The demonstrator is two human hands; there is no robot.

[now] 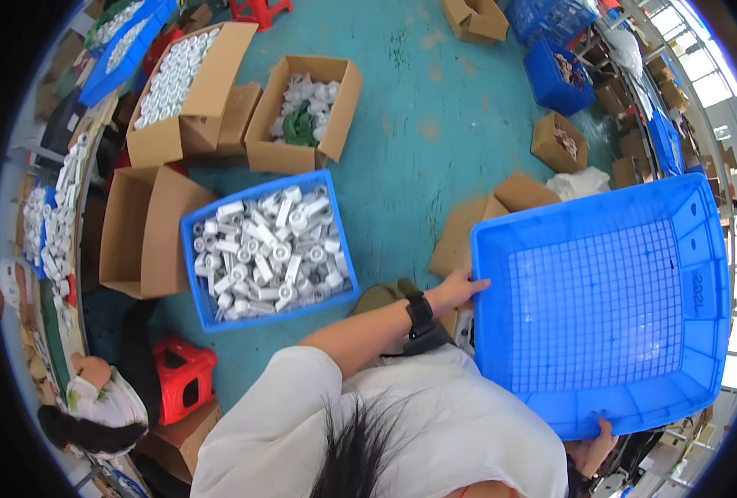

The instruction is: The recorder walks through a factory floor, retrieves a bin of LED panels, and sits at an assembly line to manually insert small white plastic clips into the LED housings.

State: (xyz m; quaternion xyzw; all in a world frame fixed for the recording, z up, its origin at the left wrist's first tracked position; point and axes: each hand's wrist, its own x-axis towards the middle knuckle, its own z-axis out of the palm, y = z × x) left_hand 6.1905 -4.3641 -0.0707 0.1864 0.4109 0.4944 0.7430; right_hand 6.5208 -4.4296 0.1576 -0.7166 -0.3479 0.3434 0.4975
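I hold a large empty blue plastic crate (700, 274) tilted toward me, its gridded bottom facing the camera. My left hand (460, 289) grips the crate's left rim; a black band sits on that wrist. My right hand (594, 448) grips the crate's lower edge, mostly hidden behind it. To the left on the floor stands a smaller blue crate (192, 274) filled with several white plastic parts.
Open cardboard boxes (219, 75) of white parts stand on the teal floor, with more boxes (558, 141) and blue crates (551, 79) farther back. A red stool (182, 378) and another person (95, 407) are at lower left, beside a workbench with white parts.
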